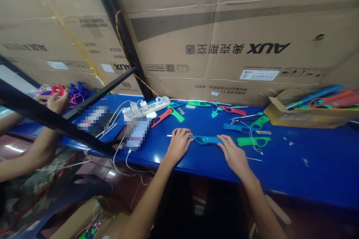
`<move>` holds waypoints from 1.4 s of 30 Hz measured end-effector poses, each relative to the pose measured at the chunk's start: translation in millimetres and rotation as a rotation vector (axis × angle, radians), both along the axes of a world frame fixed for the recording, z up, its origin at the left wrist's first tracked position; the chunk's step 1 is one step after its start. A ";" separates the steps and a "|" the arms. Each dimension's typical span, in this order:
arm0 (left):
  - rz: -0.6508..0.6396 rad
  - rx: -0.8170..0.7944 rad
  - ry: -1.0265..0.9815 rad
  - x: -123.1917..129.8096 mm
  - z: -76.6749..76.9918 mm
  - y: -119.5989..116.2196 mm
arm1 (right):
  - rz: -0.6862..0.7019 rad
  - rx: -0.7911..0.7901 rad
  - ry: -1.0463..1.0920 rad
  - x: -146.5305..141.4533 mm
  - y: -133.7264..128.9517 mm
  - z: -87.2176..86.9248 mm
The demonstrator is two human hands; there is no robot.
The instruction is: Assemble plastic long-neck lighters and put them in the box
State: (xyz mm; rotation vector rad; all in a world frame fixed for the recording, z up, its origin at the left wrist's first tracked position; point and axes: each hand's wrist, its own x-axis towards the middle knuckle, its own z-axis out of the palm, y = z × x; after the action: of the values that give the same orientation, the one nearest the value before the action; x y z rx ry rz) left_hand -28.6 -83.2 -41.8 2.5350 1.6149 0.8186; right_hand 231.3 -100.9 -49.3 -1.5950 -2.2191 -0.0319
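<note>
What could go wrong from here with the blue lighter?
1. The right hand, on the blue lighter, could bump the nearest green lighter just beside it.
2. The thin rod by that wrist might get swept along if the arm moves.
3. The phone's white cable hangs past the edge of the table; a snag could drag the phone.

Blue lighter [207,140]: we hold it at both ends, lying nearly level crosswise, above or on blue tabletop [283,171]; contact we cannot tell. Slim handle, loop-shaped opening toward left. Thin metallic rod [169,135] points left, partly covered, tip showing.
</note>
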 end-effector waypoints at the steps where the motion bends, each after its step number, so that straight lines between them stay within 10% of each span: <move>1: -0.002 -0.002 -0.004 -0.1 0.5 0.0 | 0.003 -0.003 0.000 -0.4 -0.1 0.8; 42: -0.039 -0.021 -0.055 -2.8 -0.6 2.3 | -0.041 -0.026 -0.068 -3.2 0.4 3.0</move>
State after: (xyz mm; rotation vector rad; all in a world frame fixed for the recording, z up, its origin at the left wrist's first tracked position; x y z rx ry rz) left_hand -31.3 -80.8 -42.4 2.4983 1.5443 0.8553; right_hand 228.1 -100.5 -46.3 -1.6770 -2.2459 -0.0699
